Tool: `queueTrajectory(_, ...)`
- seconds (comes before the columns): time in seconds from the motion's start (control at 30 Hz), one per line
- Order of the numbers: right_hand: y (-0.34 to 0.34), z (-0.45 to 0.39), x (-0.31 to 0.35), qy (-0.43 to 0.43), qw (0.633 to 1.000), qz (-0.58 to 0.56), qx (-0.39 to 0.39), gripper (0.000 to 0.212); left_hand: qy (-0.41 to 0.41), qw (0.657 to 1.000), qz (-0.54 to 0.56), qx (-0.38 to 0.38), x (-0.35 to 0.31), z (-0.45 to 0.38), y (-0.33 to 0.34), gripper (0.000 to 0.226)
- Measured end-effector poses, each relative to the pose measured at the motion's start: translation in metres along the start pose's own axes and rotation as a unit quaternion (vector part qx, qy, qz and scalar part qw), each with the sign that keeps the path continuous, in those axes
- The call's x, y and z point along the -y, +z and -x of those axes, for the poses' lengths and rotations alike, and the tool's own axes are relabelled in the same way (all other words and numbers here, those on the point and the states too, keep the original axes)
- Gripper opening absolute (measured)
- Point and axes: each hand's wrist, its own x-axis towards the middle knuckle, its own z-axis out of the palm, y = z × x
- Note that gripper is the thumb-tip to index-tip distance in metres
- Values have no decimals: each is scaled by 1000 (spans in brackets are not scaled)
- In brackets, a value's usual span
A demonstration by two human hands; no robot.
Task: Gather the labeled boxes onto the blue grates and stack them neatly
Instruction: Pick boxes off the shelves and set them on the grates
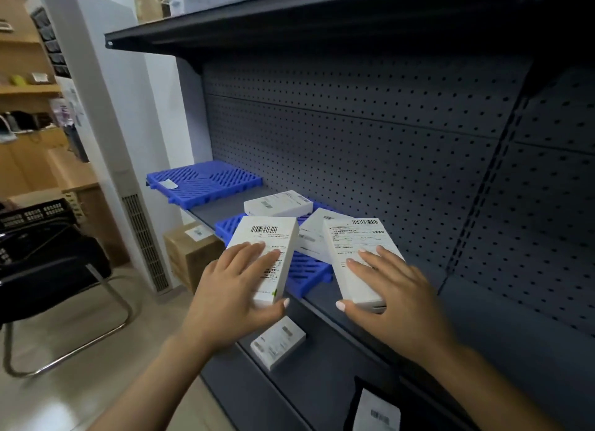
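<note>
My left hand [236, 289] grips a white labeled box [269, 237] by its near end, fingers on top and thumb underneath, over the near blue grate [306, 269]. My right hand [392, 289] holds a second white labeled box [351, 247] the same way, at the grate's right edge. Between them a third white box [314, 237] lies flat on that grate. A fourth box [278, 203] sits at the grate's far end. A second blue grate [206, 182] lies farther left on the shelf, bearing only a small white label [169, 183].
The dark grey shelf [370, 321] has a pegboard back [370, 134] and another shelf overhead. One white box [278, 342] lies on the lower shelf under my left hand. A cardboard carton [193, 253] stands on the floor, a black chair [58, 269] to the left.
</note>
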Motion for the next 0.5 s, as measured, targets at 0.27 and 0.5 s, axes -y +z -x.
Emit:
queueTrajectory(0.27,53,-84,13,90,995,15,39,78,64,997,19,42,99,-92,40,73)
queueTrajectory(0.5,83,-133,27,174,980,60,76,86,118,990,50,65,153,-160,79,72)
